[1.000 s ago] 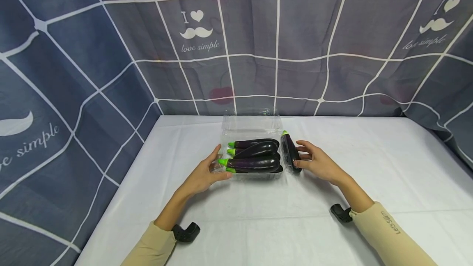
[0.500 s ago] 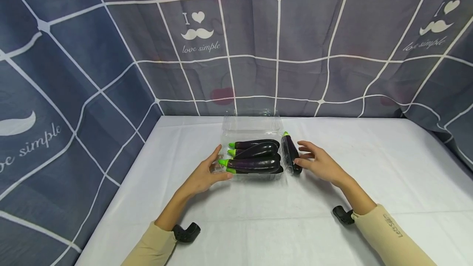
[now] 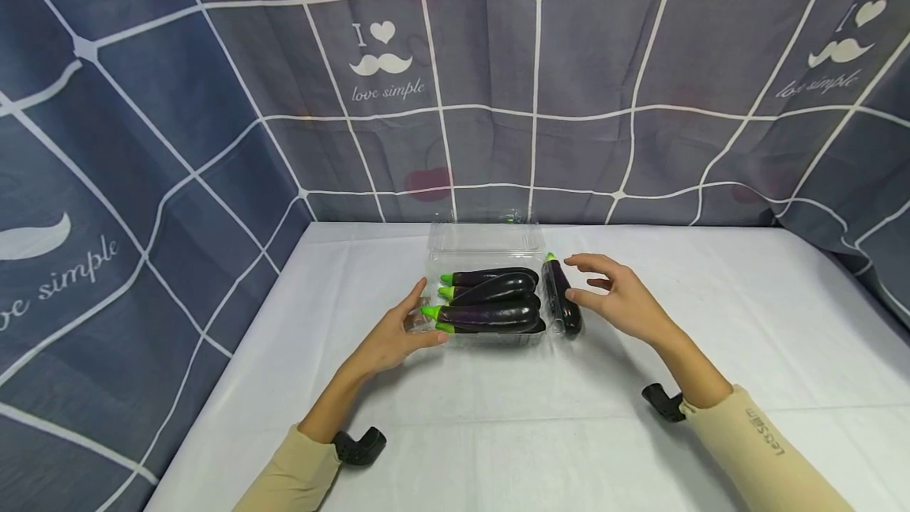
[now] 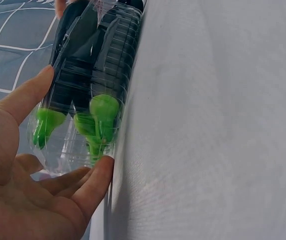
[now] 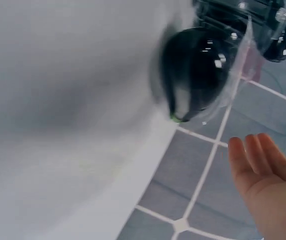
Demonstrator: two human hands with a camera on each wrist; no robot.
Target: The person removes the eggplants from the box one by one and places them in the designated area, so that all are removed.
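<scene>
A clear plastic clamshell box (image 3: pixel 498 340) lies on the table with several dark eggplants (image 3: pixel 494 314) inside, their green stem ends pointing left. My left hand (image 3: pixel 391 342) holds the box's left end between thumb and fingers. In the left wrist view, green stems (image 4: pixel 104 110) show through the ribbed plastic wall. Beside the box's right wall, one more eggplant (image 3: pixel 562 299) lies on the table, its stem end pointing away. Just right of it is my right hand (image 3: pixel 626 306), fingers relaxed and holding nothing. The right wrist view shows those fingers apart from the rounded eggplant end.
The box's transparent lid (image 3: pixel 485 239) is folded back toward the far table edge. A white cloth covers the table (image 3: pixel 512 433). Grey-blue checked curtains (image 3: pixel 483 62) hang behind it and along the left side. Each wrist carries a black camera mount (image 3: pixel 361 447).
My right hand has lifted its fingers off the loose eggplant and shifted slightly right and away. The left hand and the box have stayed in place.
</scene>
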